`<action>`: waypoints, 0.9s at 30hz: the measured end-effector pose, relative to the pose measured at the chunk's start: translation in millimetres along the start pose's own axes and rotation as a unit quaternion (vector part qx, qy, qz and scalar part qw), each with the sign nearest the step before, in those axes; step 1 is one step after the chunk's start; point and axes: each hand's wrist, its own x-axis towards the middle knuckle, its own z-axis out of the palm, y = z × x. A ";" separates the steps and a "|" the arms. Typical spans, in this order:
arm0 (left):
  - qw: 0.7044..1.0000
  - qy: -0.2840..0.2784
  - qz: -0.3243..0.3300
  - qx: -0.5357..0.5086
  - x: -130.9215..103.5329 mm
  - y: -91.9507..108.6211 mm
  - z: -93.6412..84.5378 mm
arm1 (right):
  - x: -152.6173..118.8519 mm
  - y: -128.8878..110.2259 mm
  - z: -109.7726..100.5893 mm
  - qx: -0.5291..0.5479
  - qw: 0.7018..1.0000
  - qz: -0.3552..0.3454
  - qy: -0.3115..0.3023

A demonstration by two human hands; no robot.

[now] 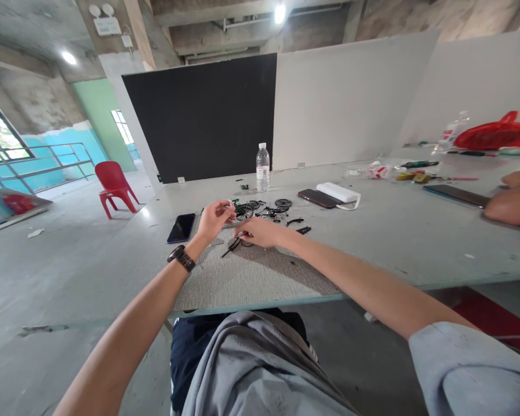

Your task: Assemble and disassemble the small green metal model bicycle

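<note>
My left hand (214, 219) is closed in a pinch above the table, with a small pale piece at its fingertips that is too small to name. Just behind it lie a model bicycle wheel (244, 212) and green and black bicycle parts. My right hand (262, 232) reaches low over the grey mat (225, 283), fingers pinched together; what they hold, if anything, is hidden. Under those fingers is a thin black curved part (231, 247). Another small wheel (283, 203) and black frame pieces (266, 212) are spread beyond my right hand.
A dark phone (181, 228) lies left of my left hand. Behind the parts stands a water bottle (263, 167). Further right are another phone (318, 198), a white power bank (338, 193) and another person's arm (513, 202). A black panel (203, 115) rises behind the table.
</note>
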 end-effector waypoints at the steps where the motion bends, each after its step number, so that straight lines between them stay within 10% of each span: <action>1: 1.000 -0.002 0.001 -0.002 -0.2 0.0 0.1 | -0.4 -0.8 -1.0 0.004 1.000 0.003 -0.002; 27: 0.998 -0.051 0.004 0.042 -4.5 0.3 -0.4 | -3.0 1.0 -7.6 -0.004 0.997 0.073 -0.036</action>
